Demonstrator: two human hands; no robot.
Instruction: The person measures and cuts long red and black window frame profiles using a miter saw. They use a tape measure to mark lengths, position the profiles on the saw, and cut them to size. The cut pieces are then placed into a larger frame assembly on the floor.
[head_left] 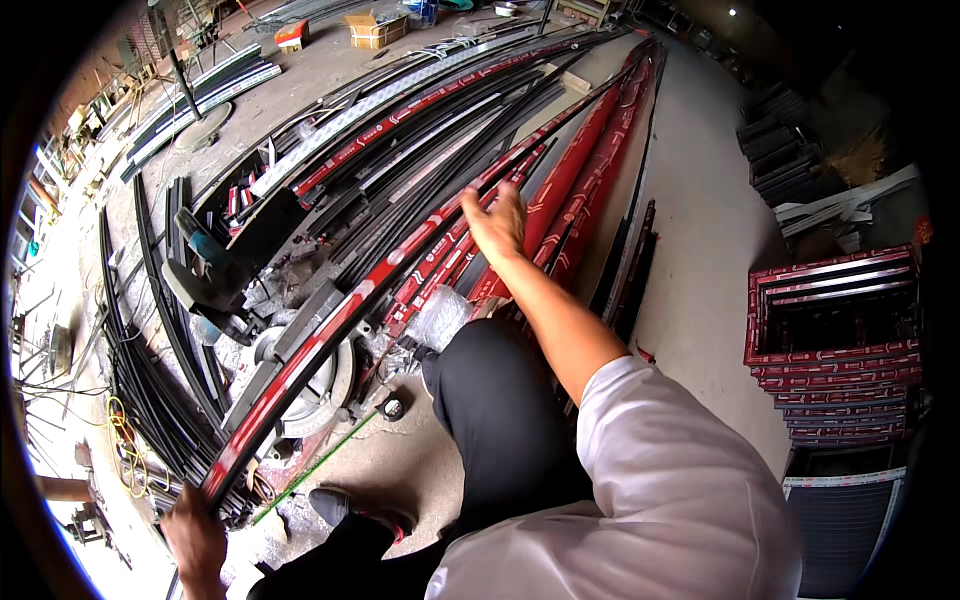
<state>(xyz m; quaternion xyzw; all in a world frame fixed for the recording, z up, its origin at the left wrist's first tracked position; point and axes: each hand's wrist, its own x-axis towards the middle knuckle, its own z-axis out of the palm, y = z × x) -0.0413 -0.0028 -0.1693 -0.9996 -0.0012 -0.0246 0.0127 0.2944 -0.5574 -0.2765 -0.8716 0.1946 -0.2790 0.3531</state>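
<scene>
A long black metal profile with red-and-white film (335,335) runs diagonally from the lower left toward the far top. Its near end is in my left hand (195,540), whose fingers are wrapped round it. My right hand (497,228) is beside the same profile farther along, thumb and fingers apart; whether it touches the profile I cannot tell. Under the profile stands a miter saw (318,395) with a round silver base. The saw's dark head and handle (205,245) rise to the left of the profile.
Red-wrapped profiles (585,190) lie lengthwise beyond my right hand. Black strips (150,380) are heaped at left. A tape measure (392,408) is near my knee, beside a green strip (320,465). Stacked red-wrapped frames (835,365) stand at right; a cardboard box (377,30) sits far off.
</scene>
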